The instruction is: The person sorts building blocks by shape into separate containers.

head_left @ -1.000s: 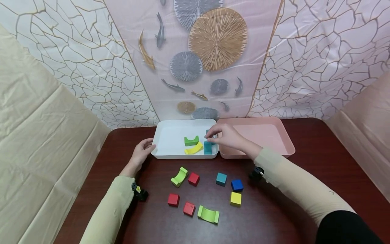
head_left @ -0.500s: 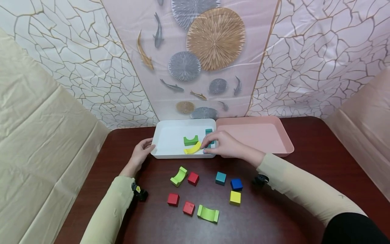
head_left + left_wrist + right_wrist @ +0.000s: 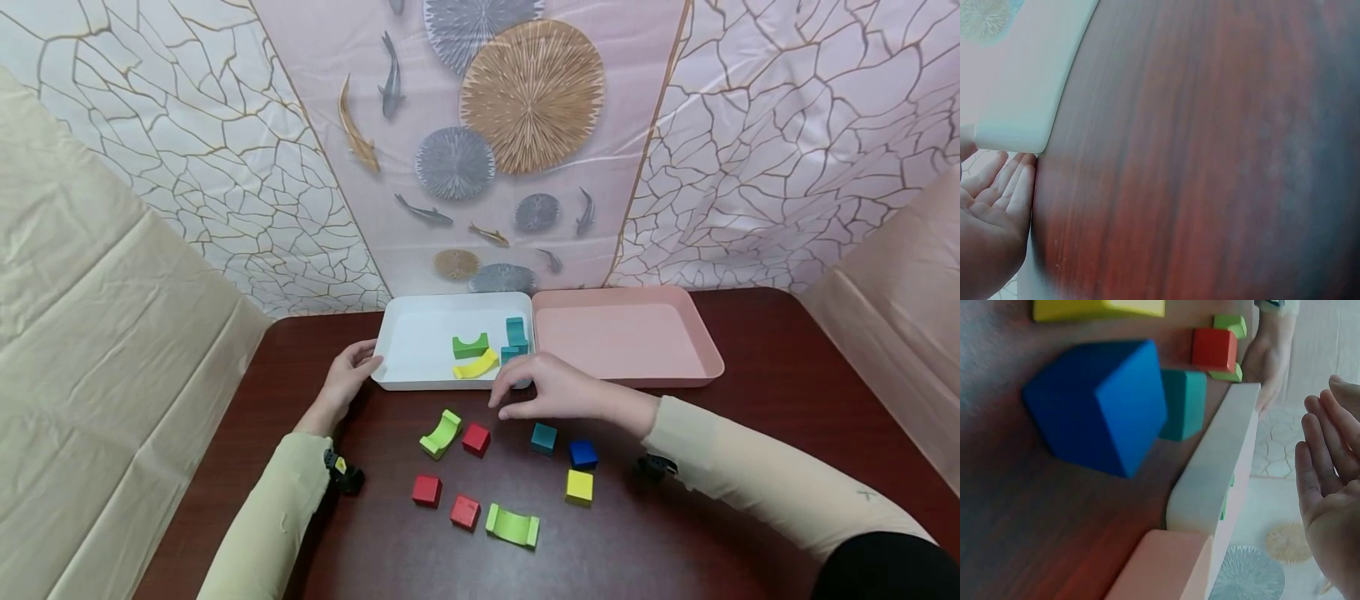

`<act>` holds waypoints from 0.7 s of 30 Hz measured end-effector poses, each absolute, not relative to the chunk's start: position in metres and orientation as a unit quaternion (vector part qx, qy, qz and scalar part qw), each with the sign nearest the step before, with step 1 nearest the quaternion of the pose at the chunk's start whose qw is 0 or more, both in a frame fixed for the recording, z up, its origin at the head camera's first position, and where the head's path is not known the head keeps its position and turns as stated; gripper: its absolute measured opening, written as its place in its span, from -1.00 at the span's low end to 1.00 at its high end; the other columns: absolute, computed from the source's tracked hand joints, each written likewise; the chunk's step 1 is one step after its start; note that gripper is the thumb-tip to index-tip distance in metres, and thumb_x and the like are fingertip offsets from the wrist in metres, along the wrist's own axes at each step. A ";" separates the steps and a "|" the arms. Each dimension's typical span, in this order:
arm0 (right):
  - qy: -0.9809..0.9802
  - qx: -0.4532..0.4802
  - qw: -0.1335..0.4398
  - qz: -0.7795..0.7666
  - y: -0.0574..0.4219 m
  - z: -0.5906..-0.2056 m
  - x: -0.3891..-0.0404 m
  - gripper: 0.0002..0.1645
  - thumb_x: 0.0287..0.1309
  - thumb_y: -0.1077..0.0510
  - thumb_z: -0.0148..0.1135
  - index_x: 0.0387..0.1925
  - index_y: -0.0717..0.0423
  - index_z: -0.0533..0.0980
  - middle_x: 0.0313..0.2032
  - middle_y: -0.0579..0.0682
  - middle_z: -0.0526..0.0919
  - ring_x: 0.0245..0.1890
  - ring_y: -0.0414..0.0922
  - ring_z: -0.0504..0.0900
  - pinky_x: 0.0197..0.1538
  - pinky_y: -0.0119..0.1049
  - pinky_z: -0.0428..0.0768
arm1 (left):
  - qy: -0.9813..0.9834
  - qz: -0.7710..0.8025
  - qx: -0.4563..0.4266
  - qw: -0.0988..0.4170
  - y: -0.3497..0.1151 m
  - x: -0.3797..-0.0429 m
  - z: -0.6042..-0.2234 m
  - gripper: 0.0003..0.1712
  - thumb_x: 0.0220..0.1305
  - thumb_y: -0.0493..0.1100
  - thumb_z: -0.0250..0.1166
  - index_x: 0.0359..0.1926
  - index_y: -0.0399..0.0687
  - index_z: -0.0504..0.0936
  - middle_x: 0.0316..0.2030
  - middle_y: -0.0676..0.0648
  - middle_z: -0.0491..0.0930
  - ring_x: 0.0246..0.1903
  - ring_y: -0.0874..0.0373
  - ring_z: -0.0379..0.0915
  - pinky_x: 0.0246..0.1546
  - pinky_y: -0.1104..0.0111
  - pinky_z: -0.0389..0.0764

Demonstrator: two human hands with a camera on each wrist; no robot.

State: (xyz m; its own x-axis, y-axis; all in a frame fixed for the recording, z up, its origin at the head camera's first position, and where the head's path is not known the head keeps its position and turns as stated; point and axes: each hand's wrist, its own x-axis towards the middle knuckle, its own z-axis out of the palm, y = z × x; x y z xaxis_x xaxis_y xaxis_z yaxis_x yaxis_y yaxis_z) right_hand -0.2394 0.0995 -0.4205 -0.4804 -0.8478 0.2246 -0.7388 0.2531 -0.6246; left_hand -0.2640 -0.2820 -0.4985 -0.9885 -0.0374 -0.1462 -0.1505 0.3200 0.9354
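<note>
My left hand (image 3: 347, 379) rests at the left end of the white tray (image 3: 408, 333), thumb on its rim. In the left wrist view its fingers (image 3: 1016, 194) lie mostly straight by the tray's corner. Over the tray's front right edge hovers my right hand (image 3: 551, 387), fingers loosely bent with nothing between them. Inside the tray are a green arch block (image 3: 470, 347), a yellow curved block (image 3: 476, 365) and teal pieces (image 3: 516, 332), partly hidden by the right hand. The teal cube (image 3: 543, 439) lies on the table just in front of that hand.
A pink tray (image 3: 630, 333) adjoins the white one on the right. On the dark table lie several red cubes (image 3: 476, 439), two light green curved blocks (image 3: 513, 527), a blue cube (image 3: 582, 454) and a yellow cube (image 3: 580, 487). Patterned cloth (image 3: 525, 208) hangs behind the trays.
My right hand has come from over the teal pieces toward the tray's front edge, uncovering part of them. A teal block there now sits farther back. The left hand has stayed put.
</note>
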 end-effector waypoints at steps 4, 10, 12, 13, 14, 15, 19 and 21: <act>0.781 -0.513 0.101 -0.341 0.102 -0.422 -0.230 -0.86 0.27 0.15 0.54 -0.14 0.01 0.81 -0.12 -0.14 0.84 -0.02 -0.20 0.72 0.19 -0.26 0.70 | 0.815 0.575 -0.056 0.048 -0.282 -0.263 -0.498 -0.36 0.65 -0.13 0.16 0.58 -0.28 0.27 0.53 -0.37 0.33 0.49 -0.23 0.32 0.20 0.50 0.51; 0.773 -0.526 0.123 -0.332 0.108 -0.427 -0.217 -0.83 0.24 0.17 0.55 -0.12 -0.01 0.80 -0.12 -0.14 0.84 -0.02 -0.23 0.72 0.16 -0.29 0.71 | 0.812 0.579 -0.060 0.049 -0.281 -0.262 -0.496 -0.36 0.64 -0.14 0.16 0.59 -0.27 0.27 0.53 -0.36 0.33 0.49 -0.22 0.32 0.20 0.50 0.50; 0.769 -0.533 0.125 -0.331 0.109 -0.429 -0.215 -0.82 0.24 0.18 0.55 -0.11 0.00 0.80 -0.12 -0.14 0.83 -0.02 -0.23 0.71 0.14 -0.31 0.71 | 0.810 0.582 -0.062 0.050 -0.281 -0.263 -0.496 -0.36 0.64 -0.14 0.17 0.59 -0.26 0.27 0.53 -0.35 0.33 0.50 -0.22 0.31 0.23 0.46 0.49; 0.767 -0.534 0.128 -0.331 0.110 -0.429 -0.213 -0.81 0.24 0.18 0.55 -0.11 0.01 0.80 -0.11 -0.13 0.83 -0.03 -0.24 0.71 0.13 -0.31 0.71 | 0.809 0.582 -0.062 0.051 -0.281 -0.263 -0.496 -0.35 0.64 -0.14 0.17 0.59 -0.26 0.27 0.53 -0.35 0.32 0.50 -0.22 0.31 0.25 0.44 0.48; 0.765 -0.536 0.131 -0.330 0.111 -0.430 -0.212 -0.81 0.23 0.19 0.55 -0.10 0.02 0.79 -0.11 -0.13 0.83 -0.03 -0.24 0.71 0.13 -0.31 0.71 | 0.810 0.582 -0.062 0.051 -0.281 -0.263 -0.496 -0.35 0.64 -0.14 0.17 0.59 -0.26 0.27 0.54 -0.35 0.32 0.50 -0.22 0.31 0.27 0.42 0.48; 0.764 -0.539 0.133 -0.329 0.112 -0.431 -0.211 -0.80 0.24 0.18 0.55 -0.10 0.01 0.79 -0.11 -0.13 0.83 -0.03 -0.25 0.70 0.13 -0.31 0.71 | 0.810 0.581 -0.061 0.051 -0.281 -0.263 -0.496 -0.35 0.64 -0.14 0.17 0.59 -0.26 0.26 0.54 -0.35 0.32 0.50 -0.22 0.31 0.28 0.41 0.48; 0.755 -0.546 0.151 -0.329 0.114 -0.434 -0.205 -0.78 0.23 0.20 0.56 -0.08 0.03 0.79 -0.10 -0.14 0.82 -0.03 -0.27 0.70 0.14 -0.32 0.70 | 0.814 0.575 -0.063 0.052 -0.281 -0.263 -0.497 -0.36 0.65 -0.13 0.16 0.59 -0.25 0.27 0.53 -0.34 0.33 0.49 -0.21 0.32 0.29 0.38 0.49; 0.750 -0.548 0.162 -0.333 0.116 -0.436 -0.203 -0.77 0.23 0.20 0.56 -0.07 0.03 0.78 -0.09 -0.14 0.82 -0.02 -0.27 0.70 0.16 -0.33 0.69 | 0.815 0.573 -0.065 0.052 -0.281 -0.264 -0.497 -0.37 0.65 -0.13 0.16 0.59 -0.25 0.28 0.52 -0.34 0.34 0.49 -0.21 0.33 0.32 0.33 0.49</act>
